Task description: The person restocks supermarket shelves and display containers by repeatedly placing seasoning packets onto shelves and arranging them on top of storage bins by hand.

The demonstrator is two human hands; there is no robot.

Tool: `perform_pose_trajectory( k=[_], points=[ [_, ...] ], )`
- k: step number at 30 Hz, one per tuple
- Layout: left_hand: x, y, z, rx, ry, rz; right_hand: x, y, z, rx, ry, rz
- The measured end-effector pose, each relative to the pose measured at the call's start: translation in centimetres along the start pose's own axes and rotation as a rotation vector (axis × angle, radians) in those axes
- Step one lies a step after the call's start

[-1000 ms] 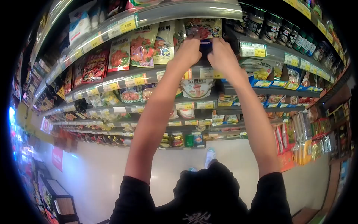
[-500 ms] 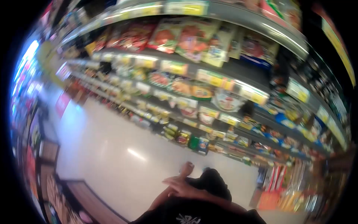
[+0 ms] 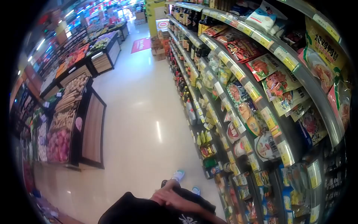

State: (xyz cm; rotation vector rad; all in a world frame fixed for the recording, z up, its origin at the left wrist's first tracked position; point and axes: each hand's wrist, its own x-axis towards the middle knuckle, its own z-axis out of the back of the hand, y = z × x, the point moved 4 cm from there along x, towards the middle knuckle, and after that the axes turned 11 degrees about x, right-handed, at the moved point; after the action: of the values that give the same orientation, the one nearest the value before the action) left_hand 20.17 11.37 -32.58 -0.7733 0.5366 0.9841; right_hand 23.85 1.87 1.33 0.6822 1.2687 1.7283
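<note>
Low in front of my dark shirt, my two hands are together and touching. My right hand [image 3: 168, 196] lies across my left hand [image 3: 171, 184] near the wrist, its forearm coming in from the lower right. The fingers of both hands are small and overlapped, so their pose is unclear, and no held item can be made out. Seasoning packets stand on the shelf to the right, including a red packet [image 3: 243, 50] and a yellow-green packet [image 3: 279, 83], well away from my hands.
Tiered shelves with price labels [image 3: 271, 121] curve along the right side. A produce stand [image 3: 92, 128] with red onions [image 3: 59, 145] and root vegetables is on the left. A pale floor aisle [image 3: 138, 112] runs between them, with my shoes [image 3: 178, 175] at its near end.
The view has swung left along the aisle. My hands have left the packets on the shelf and come down together in front of my body.
</note>
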Motion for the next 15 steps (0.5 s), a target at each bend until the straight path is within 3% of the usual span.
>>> perform_pose_trajectory(
  k=[2, 5, 8, 10, 11, 12, 13, 15],
  points=[
    [-1.2, 0.6, -2.2, -0.059, -0.028, -0.01, -1.4, -1.7, -1.2, 0.062, -0.013, -0.256],
    [-2.5, 2.1, -5.9, -0.141, -0.071, -0.034, -3.3, -2.4, -4.7, 0.249, 0.02, -0.101],
    [-1.0, 4.0, -10.5, -0.214, -0.161, -0.125, -5.7, 2.8, -7.4, 0.308, 0.204, 0.326],
    [-6.9, 2.1, -8.6, -0.299, -0.147, -0.177, -6.7, 3.1, -7.4, 0.296, 0.276, 0.408],
    [-12.0, -0.5, -4.8, -0.319, -0.182, -0.233, -6.9, 2.2, -7.6, 0.279, 0.276, 0.346],
    [-12.0, 0.5, -5.4, -0.297, -0.208, -0.118, -7.0, 0.9, -8.0, 0.265, 0.274, 0.286],
    [-12.2, 1.9, -7.0, -0.277, -0.226, 0.0, -7.4, -1.9, -9.0, 0.025, 0.225, 0.134],
    [-13.5, 4.7, -10.9, -0.236, -0.242, 0.24, -8.7, -9.4, -11.9, -0.063, 0.397, -0.243]
  ],
)
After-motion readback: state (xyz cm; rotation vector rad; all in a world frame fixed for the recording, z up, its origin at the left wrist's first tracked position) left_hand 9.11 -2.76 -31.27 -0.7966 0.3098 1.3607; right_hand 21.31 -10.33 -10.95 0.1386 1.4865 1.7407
